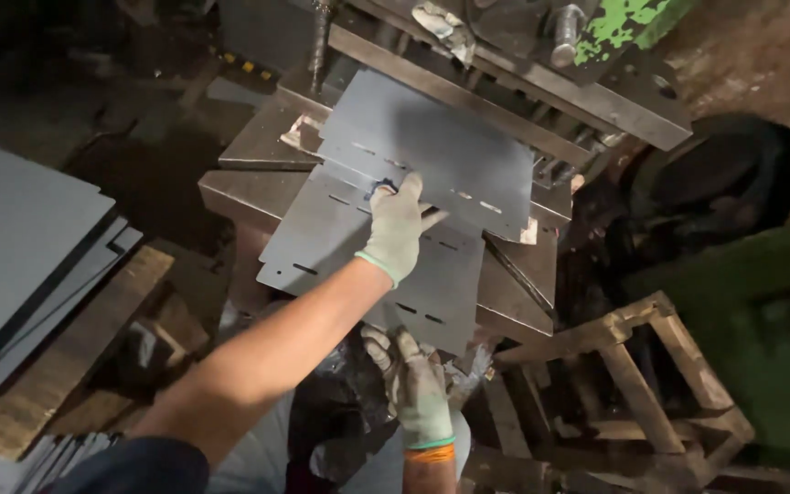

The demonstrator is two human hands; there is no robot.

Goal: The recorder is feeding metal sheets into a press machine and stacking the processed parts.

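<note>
Left hand (397, 227) flat on slotted sheet (432, 165) edge

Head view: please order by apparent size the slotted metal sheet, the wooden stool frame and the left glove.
1. Slotted metal sheet, largest.
2. Wooden stool frame; it is nearer the camera, so this is unsure.
3. Left glove, smallest.

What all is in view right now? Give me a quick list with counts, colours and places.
slotted metal sheet: two, grey, overlapping on the press bed, centre
press machine: one, dark steel with green paint, top
stacked sheets: several, grey, left on a wooden pallet
wooden stand: one, brown, lower right
left hand: gloved, pressing on the sheets
right hand: gloved, at the lower sheet's near edge
</note>
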